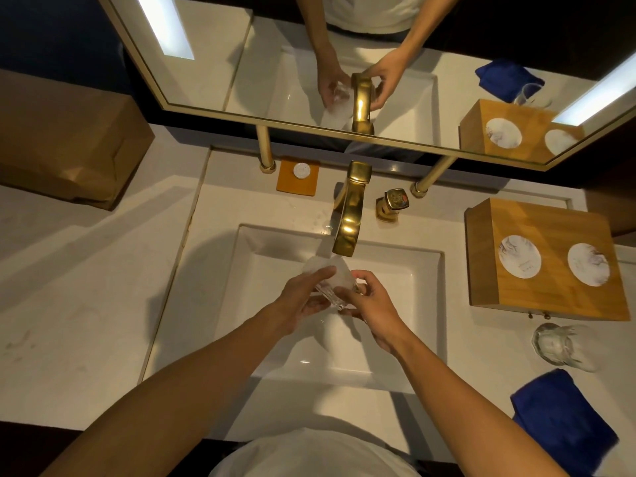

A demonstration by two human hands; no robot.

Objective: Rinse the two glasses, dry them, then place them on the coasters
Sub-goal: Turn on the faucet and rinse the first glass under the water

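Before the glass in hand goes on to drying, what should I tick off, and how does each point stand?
1. Both hands grip the glass, left hand, right hand: ok.
2. Glass under the tap in running water: ok.
3. Fully rinsed: cannot tell.
4. Blue cloth lies on the counter to the right: ok.
5. Both coasters on the wooden box bare: ok.
6. Second glass rinsed: cannot tell.

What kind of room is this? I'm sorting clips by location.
Most likely a hotel bathroom vanity: a square white sink under a gold faucet, a lit gold-framed mirror above, and a wooden box with two round coasters.
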